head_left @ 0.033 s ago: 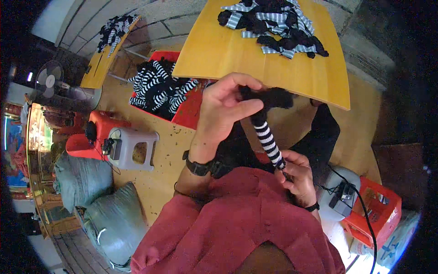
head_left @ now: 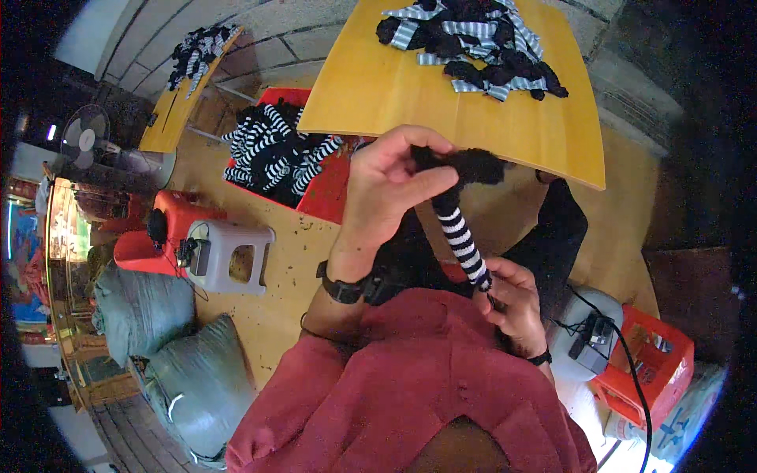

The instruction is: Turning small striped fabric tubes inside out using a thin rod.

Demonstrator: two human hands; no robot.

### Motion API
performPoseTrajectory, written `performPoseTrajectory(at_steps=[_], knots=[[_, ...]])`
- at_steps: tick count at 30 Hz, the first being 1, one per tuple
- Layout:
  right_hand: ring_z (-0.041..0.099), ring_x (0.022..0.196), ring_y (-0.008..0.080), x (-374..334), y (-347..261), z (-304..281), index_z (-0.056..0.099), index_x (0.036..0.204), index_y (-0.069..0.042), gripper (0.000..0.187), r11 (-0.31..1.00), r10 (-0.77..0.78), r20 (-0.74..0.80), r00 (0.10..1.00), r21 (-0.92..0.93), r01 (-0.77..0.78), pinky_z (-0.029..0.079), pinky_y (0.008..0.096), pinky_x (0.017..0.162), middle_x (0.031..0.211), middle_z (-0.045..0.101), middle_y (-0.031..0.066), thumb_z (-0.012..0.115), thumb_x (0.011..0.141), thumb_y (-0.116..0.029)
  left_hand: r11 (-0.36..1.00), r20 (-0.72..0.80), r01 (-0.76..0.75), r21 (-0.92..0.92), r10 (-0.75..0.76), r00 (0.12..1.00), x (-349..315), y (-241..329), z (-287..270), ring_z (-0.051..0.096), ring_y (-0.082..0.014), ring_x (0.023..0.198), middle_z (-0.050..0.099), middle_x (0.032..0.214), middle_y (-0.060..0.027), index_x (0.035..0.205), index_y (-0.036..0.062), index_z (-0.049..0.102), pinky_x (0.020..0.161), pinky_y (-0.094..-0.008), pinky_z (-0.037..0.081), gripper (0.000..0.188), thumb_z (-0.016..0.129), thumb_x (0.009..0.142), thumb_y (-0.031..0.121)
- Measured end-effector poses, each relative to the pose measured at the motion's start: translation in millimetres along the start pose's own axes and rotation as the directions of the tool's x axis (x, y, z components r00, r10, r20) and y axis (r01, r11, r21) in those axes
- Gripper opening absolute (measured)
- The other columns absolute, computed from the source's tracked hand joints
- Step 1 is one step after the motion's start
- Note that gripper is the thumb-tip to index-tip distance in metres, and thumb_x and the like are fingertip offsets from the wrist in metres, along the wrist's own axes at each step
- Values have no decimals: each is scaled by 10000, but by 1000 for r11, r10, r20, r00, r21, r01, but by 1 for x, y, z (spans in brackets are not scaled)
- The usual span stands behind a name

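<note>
A black-and-white striped knitted piece (head_left: 463,240), shaped like a sock or glove, stretches slantwise between my hands above my lap. My left hand (head_left: 386,181) pinches its black upper part between thumb and fingers; a black flap sticks out to the right there. The striped tube runs down to my right hand (head_left: 514,303), whose fingers are closed round its lower end. Something thin and dark shows at those fingertips, too small to make out. Just beyond my hands is the front edge of a yellow wooden table (head_left: 378,94).
Black and striped knitted pieces (head_left: 481,47) lie heaped on the table. A red bin (head_left: 327,185) with more striped pieces stands left of it. Grey stool (head_left: 229,256) and stuffed sacks (head_left: 197,386) stand at left; a red crate (head_left: 646,359) and a black cable (head_left: 631,378) at right.
</note>
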State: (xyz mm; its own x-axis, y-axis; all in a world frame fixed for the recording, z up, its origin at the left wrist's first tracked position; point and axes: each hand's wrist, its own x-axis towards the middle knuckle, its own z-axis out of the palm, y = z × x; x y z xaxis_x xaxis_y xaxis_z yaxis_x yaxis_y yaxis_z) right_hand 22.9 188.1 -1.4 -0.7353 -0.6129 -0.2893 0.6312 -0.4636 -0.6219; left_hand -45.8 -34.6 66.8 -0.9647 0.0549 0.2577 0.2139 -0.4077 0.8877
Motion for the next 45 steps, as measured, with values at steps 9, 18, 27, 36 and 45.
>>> performPoseTrajectory(at_steps=[9, 18, 27, 36, 45], knots=[[434, 490, 53, -1, 8, 17, 520, 1154, -41, 291, 941, -186, -175, 967, -315, 124, 293, 173, 399, 660, 557, 42, 462, 872, 0, 986, -347, -163, -15, 148, 926, 0, -5, -3, 601, -169, 828, 614, 922, -103, 950, -34, 588, 753, -264, 500, 238, 629, 729, -113], [444, 531, 40, 7, 19, 34, 484, 1202, -55, 323, 902, -384, -257, 887, -307, 302, 314, 163, 428, 754, 596, 41, 498, 880, -32, 942, -390, -252, 223, 323, 862, -15, -31, 14, 562, -118, 830, 577, 916, -71, 862, -26, 566, 736, -233, 482, 231, 686, 686, -116], [458, 586, 34, 9, 17, 31, 517, 1184, -49, 309, 853, -480, -247, 842, -356, 382, 357, 163, 493, 835, 622, 31, 489, 878, -21, 937, -251, -200, 287, 275, 928, -38, -40, 23, 542, -110, 855, 568, 911, -70, 852, -24, 563, 765, -228, 453, 221, 691, 689, -103], [563, 713, 89, 4, 13, 24, 582, 1113, -24, 290, 641, -613, -63, 788, -624, 448, 452, 221, 625, 899, 649, 73, 480, 849, 41, 996, -213, 88, -19, -90, 973, -13, 2, 1, 572, -119, 871, 604, 999, -62, 1095, -25, 567, 772, -253, 460, 305, 627, 825, 103], [464, 603, 14, 1, 21, 15, 563, 1146, -31, 290, 540, -615, -24, 788, -741, 399, 373, 153, 523, 875, 596, -5, 501, 863, -13, 988, -360, 45, -151, -97, 928, -18, -10, -5, 609, -182, 774, 617, 848, -85, 943, -4, 564, 699, -297, 495, 205, 608, 841, 168]])
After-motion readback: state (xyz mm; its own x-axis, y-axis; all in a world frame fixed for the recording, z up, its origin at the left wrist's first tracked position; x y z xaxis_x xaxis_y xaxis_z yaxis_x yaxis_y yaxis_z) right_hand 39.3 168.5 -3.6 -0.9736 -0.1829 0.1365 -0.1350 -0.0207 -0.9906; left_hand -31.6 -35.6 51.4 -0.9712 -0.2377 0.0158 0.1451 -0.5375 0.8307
